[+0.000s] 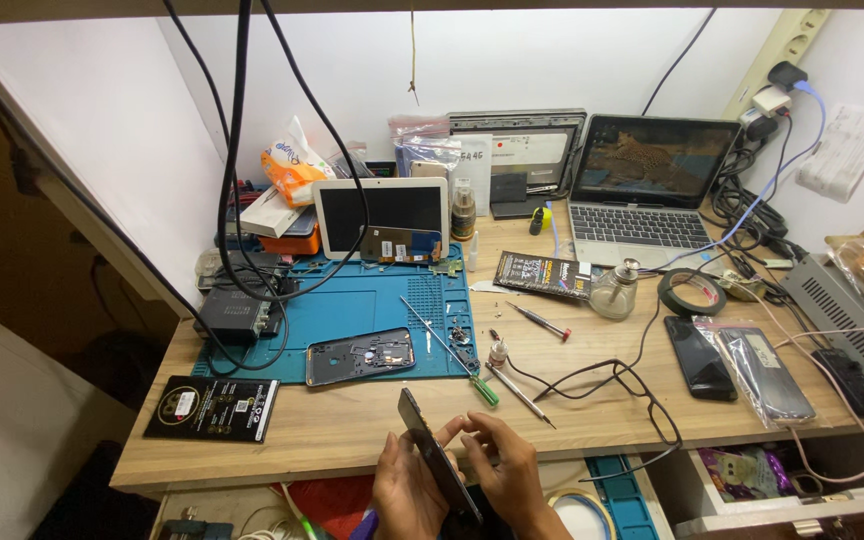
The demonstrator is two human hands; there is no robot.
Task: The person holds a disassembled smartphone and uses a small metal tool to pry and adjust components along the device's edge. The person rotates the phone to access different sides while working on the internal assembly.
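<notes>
Both hands point(457, 480) gripping slim glossy phone point(437, 460)

Phone repair bench, small workshop. Blue repair mat point(372, 310) lying on wooden desk point(352, 425), screwdrivers point(452, 355) scattered, opened phone frame point(360, 356) resting there, laptop point(642, 190) running behind, cables hanging overhead.

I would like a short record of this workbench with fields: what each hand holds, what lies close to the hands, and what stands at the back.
left hand: left hand supports the dark phone from below, tilted on edge
right hand: right hand grips the same phone's side with its fingertips
nearest tool: green-handled screwdriver, on the blue mat edge
on mat: phone frame
right side: two phones, tape roll
back: open laptop, white tablet
surface: wooden desk
</notes>
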